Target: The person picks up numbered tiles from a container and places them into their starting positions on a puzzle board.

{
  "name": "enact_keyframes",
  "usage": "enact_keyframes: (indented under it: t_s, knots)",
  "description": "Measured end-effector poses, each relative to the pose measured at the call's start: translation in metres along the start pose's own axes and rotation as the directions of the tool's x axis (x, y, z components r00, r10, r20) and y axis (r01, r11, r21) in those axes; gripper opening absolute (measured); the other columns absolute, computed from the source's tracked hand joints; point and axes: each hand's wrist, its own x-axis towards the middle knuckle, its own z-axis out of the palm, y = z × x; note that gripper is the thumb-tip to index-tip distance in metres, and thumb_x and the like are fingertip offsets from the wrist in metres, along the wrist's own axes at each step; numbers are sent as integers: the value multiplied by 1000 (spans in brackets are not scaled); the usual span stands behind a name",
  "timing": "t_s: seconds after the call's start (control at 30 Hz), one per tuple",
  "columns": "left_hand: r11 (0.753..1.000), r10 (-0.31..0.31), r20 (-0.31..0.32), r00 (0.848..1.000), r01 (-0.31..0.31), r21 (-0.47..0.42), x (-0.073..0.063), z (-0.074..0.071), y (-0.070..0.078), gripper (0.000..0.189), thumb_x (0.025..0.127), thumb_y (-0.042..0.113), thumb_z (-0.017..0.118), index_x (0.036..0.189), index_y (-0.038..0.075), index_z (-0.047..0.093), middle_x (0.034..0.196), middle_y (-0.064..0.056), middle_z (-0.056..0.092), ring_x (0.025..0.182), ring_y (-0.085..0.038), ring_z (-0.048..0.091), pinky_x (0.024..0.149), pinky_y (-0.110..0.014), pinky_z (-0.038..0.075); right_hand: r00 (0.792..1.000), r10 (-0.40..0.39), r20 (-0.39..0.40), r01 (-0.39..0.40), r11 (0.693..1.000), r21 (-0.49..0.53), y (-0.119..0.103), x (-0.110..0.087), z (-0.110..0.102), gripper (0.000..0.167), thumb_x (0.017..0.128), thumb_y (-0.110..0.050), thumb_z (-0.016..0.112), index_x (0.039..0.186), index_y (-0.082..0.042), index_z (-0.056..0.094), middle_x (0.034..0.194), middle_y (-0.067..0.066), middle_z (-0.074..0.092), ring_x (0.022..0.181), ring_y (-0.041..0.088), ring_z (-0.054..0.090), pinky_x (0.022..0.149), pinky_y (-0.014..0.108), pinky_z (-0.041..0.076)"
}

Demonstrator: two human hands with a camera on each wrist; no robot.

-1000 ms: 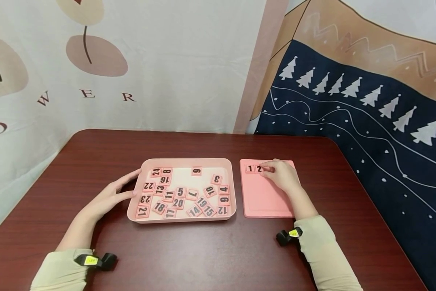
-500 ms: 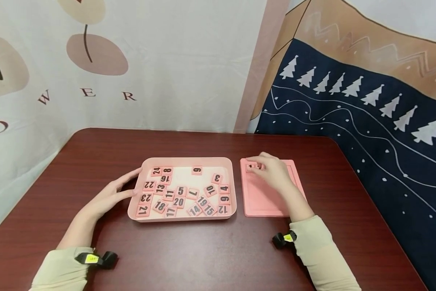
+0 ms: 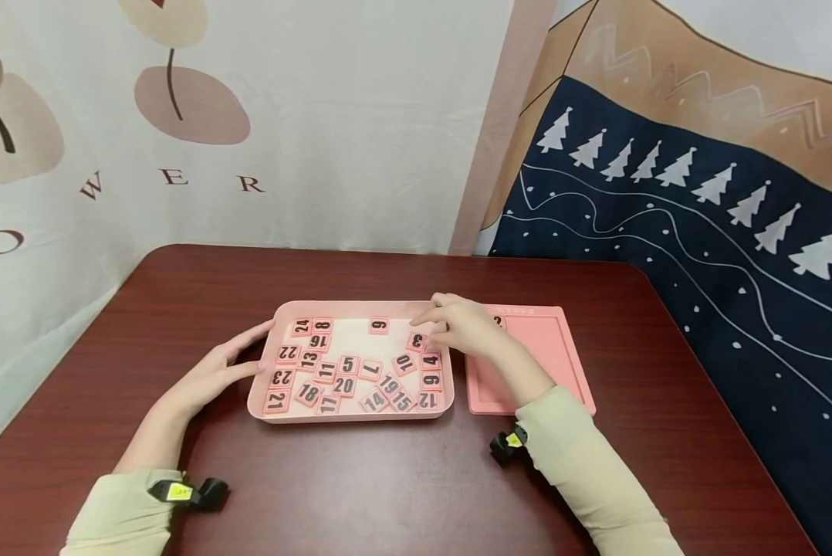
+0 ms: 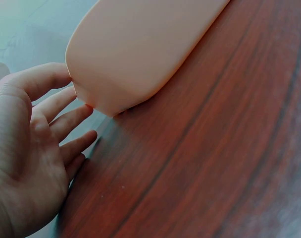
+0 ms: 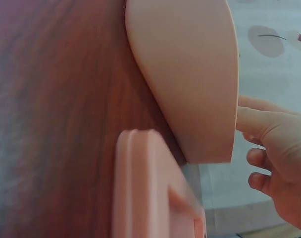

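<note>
Over the right end of the pink tray (image 3: 353,310), the right hand (image 3: 463,326) reaches in with thumb and forefinger parted, its grip loose. The 3 tile (image 3: 417,342) lies inside the tray, just beside the thumb tip; the 10 tile (image 3: 404,364) lies a little nearer the person. The left hand (image 3: 211,371) rests outstretched fingers against the tray's left side, unclenched. Beneath the right forearm lies the pink board (image 3: 544,363).

head cam pretty bright and even, soft glare on the table (image 3: 381,483), faint shadow under the tray (image 3: 350,418), wrist cams way dimmer, pink board (image 5: 135,193) kinda blurry in the right one
</note>
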Motion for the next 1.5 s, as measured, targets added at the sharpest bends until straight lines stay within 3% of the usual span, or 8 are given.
enact_keyframes:
  t_s: [0.3,0.5,0.6,1.07,1.33,1.5]
  knots:
    - [1000,-11,3,1000,11,0,0,0,-1,64,93,11,61,150,10,33,152,-15,31,133,4,22,96,-7,20,968,44,249,-22,995,-93,-2,20,2,35,83,-19,74,116,-31,71,108,-2,55,103,16,47,87,36,37]
    - [1000,-2,2,1000,2,-6,0,0,-1,63,93,9,61,150,8,33,152,-15,31,133,4,22,96,-7,20,951,83,299,-47,991,-126,-4,24,5,34,87,-17,72,117,-34,70,131,5,53,118,21,45,98,42,33]
    - [1000,4,3,1000,-4,-11,0,1,0,63,93,9,61,149,7,33,151,-16,31,133,4,22,96,-7,20,948,106,299,-75,991,-114,-5,24,6,33,87,-18,72,116,-34,70,132,4,53,119,20,44,99,42,33]
    - [1000,-9,4,1000,9,-16,-2,0,0,63,93,9,61,150,9,33,152,-14,31,133,4,22,96,-7,20,969,119,218,-119,993,-15,-5,20,11,28,85,-25,75,112,-27,73,132,8,53,124,23,43,103,45,29]
    - [1000,-8,3,1000,8,-29,-1,1,2,63,93,9,61,150,9,34,151,-13,32,133,3,23,96,-7,20,991,121,59,-122,993,5,-10,8,6,35,81,-39,76,112,-22,73,114,8,57,106,23,49,95,42,34]
    - [1000,-6,2,1000,7,-29,-1,1,2,63,93,9,61,149,10,34,151,-13,33,133,3,23,96,-7,20,993,66,-102,-70,997,-32,-10,-4,2,39,78,-38,79,110,-17,74,83,2,53,75,16,46,71,34,37]
